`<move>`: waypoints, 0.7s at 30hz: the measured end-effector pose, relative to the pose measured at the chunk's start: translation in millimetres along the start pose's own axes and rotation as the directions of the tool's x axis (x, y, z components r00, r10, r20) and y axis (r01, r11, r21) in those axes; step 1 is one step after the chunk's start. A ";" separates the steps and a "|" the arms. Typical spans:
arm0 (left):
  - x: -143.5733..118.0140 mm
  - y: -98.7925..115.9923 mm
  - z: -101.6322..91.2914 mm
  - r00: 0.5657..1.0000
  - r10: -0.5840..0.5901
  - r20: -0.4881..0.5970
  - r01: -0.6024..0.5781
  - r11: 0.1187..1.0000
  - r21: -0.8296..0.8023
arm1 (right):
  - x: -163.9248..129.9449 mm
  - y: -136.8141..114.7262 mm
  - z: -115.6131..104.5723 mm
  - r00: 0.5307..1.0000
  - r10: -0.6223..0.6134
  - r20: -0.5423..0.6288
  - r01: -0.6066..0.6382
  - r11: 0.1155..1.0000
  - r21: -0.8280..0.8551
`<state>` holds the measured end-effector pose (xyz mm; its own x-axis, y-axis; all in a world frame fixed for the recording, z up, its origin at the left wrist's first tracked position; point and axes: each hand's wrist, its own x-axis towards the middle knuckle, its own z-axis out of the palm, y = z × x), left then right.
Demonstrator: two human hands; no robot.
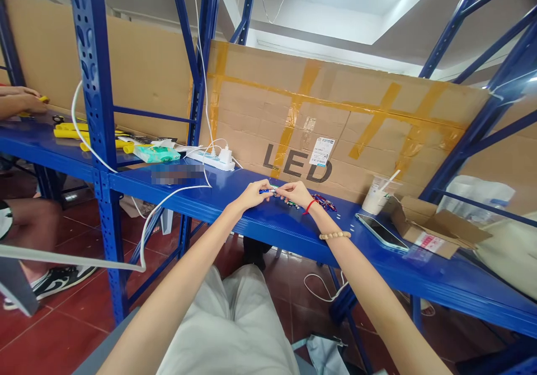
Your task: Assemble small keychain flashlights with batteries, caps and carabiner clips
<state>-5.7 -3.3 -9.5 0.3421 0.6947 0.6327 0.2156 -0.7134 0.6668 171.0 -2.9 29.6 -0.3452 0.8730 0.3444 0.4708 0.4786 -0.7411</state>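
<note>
Both hands meet above the blue shelf [235,193], close to the cardboard wall. My left hand [252,194] is closed around a small blue stick-shaped piece [265,191] with a shiny end; its exact kind is too small to tell. Thumb and fingers of my right hand [297,192] are pinched together at the piece's right end. What lies inside that pinch is hidden. Just right of my right hand is a heap of small, shiny, dark multicoloured pieces [325,202]. More small pieces lie under the hands, partly covered.
A power strip [213,160] with white cables is at the left. Rightward are a phone [381,231], a cup with a straw [376,195] and an open cardboard box [432,227]. Yellow tubes [69,131] lie beyond the blue post [94,84], near another person's hand [23,101].
</note>
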 end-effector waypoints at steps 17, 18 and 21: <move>-2.0 13.4 -0.3 0.990 0.140 0.019 -0.140 0.953 0.269 | -4.3 3.4 -4.3 0.957 0.206 0.201 -0.256 0.931 0.262; -1.6 12.4 0.1 0.989 0.144 0.016 -0.143 0.954 0.265 | -4.5 3.4 -5.5 0.956 0.211 0.205 -0.259 0.933 0.251; -0.4 9.8 1.0 0.990 0.144 0.000 -0.139 0.959 0.245 | -5.4 3.1 -8.4 0.957 0.204 0.208 -0.253 0.935 0.247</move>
<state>-2.8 -10.7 -3.7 0.3696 0.5851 0.7218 0.3836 -0.8037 0.4550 181.1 -5.4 30.3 -0.4025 0.9136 0.0584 0.3273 0.2032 -0.9228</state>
